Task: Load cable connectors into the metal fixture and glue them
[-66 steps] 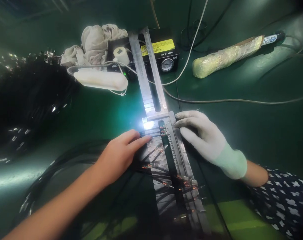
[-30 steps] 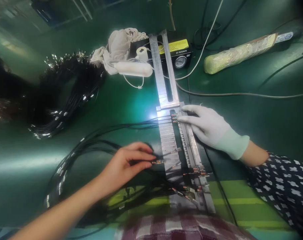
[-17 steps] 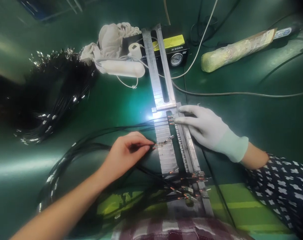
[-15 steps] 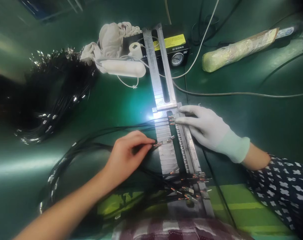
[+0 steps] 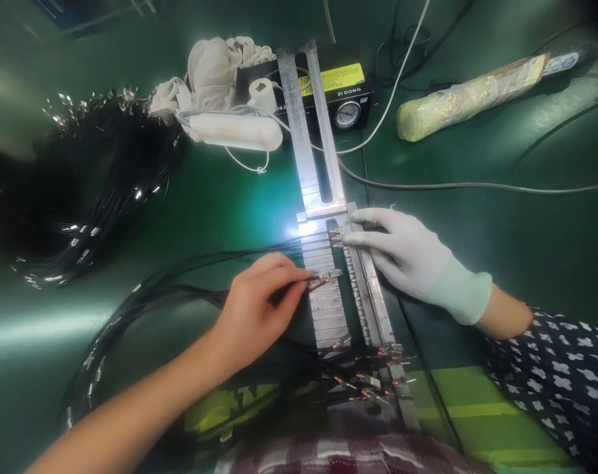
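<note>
Nearer the central channel than in the earlier frame, the bare left hand pinches black wires with metal terminals, its grip closed, over a grey slotted metal fixture on the dark green table. 3 terminals lie side by side at the channel's upper end; other terminals lie loose and crossed lower down, covering some slots. The white-gloved right hand rests spread against the rail, holding nothing visible. Beyond stand a black box with a gauge and crumpled beige cloth.
</note>
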`<state>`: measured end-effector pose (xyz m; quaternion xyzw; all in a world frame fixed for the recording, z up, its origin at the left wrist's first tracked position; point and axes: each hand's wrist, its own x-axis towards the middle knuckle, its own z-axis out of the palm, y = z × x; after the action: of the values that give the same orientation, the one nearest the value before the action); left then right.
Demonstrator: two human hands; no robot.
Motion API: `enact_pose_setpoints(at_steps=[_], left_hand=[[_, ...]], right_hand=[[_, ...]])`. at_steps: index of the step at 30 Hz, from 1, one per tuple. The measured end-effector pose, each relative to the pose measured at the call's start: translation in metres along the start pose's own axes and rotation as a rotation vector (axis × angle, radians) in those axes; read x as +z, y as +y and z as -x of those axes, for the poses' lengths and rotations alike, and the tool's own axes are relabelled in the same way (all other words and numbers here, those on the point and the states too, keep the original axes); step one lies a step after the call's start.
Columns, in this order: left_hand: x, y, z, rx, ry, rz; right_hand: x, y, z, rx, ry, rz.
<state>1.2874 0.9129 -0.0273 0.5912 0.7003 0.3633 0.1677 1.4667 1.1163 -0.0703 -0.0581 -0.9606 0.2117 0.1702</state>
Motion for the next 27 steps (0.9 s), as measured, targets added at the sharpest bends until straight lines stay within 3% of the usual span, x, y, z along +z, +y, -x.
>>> enact_pose_setpoints(at_steps=[3, 6, 10, 11, 14, 15, 16, 19, 20, 27], left_hand=[[0.002, -0.007, -0.016, 0.063, -0.012, -0.139], [0.006, -0.013, -0.031, 0.090, -0.124, -0.210], [0.004, -0.012, -0.041, -0.058, -0.210, -0.046], [0.001, -0.011, -0.041, -0.126, -0.275, 0.061], [-0.007, -0.004, -0.039, -0.291, -0.614, 0.413], [-0.007, -0.003, -0.037, -0.291, -0.639, 0.430], [-0.006, -0.002, -0.035, -0.258, -0.582, 0.367], [0.003, -0.006, -0.030, -0.042, -0.190, -0.012], [0.007, -0.008, -0.030, 0.026, -0.132, -0.102], [0.014, -0.020, -0.038, 0.234, -0.195, -0.276]], right_hand=[[-0.001, -0.001, -0.001, 0.004, -0.001, -0.013], [0.000, 0.000, -0.001, 0.017, -0.014, -0.015], [0.000, 0.002, 0.000, 0.020, -0.022, -0.016], [-0.001, 0.002, 0.000, 0.022, -0.023, -0.020], [-0.002, 0.002, -0.001, 0.033, -0.023, -0.036], [-0.002, 0.002, -0.001, 0.033, -0.022, -0.044], [-0.002, 0.002, -0.001, 0.033, -0.021, -0.052], [-0.003, 0.002, -0.001, 0.036, -0.020, -0.057], [-0.003, 0.002, -0.001, 0.038, -0.021, -0.053], [-0.002, 0.003, -0.001, 0.023, -0.008, -0.054]])
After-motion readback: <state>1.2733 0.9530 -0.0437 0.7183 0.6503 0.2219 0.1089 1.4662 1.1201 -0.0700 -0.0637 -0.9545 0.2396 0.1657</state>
